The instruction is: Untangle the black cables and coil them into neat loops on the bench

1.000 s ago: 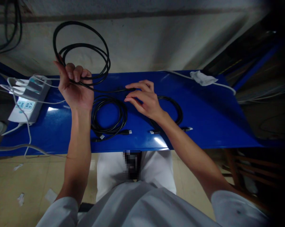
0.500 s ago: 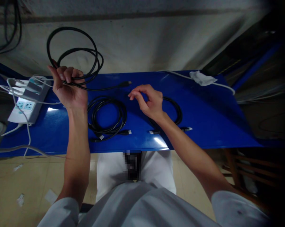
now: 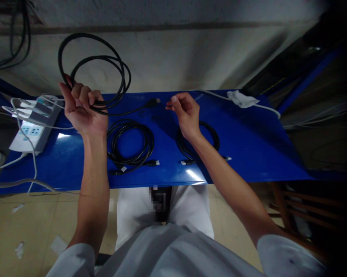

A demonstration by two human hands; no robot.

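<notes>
The left hand (image 3: 82,111) grips a coiled black cable (image 3: 95,73) raised above the blue table's (image 3: 262,142) far left, its plug end (image 3: 152,102) dangling just left of the right hand's (image 3: 186,113) loosely pinched, empty fingers, so slackening could let the loops spring apart.

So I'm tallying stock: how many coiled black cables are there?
3. One coil is held up in the left hand; one lies on the blue table at centre; one lies partly hidden behind the right hand and forearm.
</notes>
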